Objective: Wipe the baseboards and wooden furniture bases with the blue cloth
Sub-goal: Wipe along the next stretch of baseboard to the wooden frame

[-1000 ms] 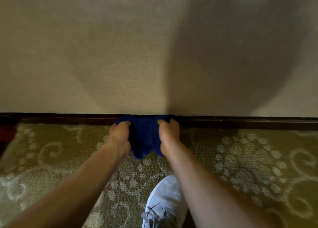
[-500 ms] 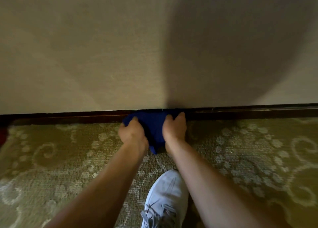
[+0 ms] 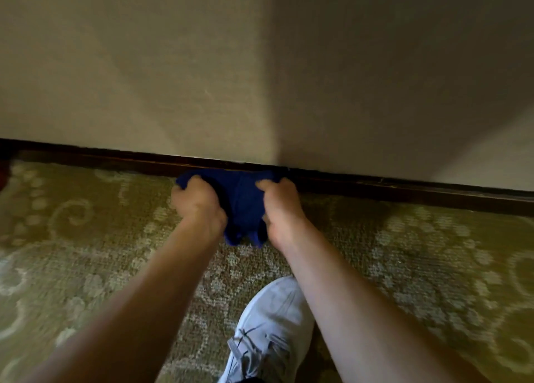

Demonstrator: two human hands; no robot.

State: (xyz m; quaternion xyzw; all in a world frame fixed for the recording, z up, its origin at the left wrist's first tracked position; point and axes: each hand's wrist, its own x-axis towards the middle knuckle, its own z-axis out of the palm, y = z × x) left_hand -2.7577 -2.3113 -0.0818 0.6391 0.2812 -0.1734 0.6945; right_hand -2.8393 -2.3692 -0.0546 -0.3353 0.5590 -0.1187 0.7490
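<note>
Hands spread wider on cloth (image 3: pixel 242 200)

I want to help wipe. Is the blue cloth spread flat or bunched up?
Bunched up: both hands grip the cloth, folds hanging between them.

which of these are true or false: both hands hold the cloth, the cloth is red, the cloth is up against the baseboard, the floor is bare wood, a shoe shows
Both hands hold the cloth: true; left hand and right hand grip the cloth.
The cloth is red: false; it is blue.
The cloth is against the baseboard: true.
The floor is bare wood: false; it is patterned carpet.
A shoe shows: true.
</note>
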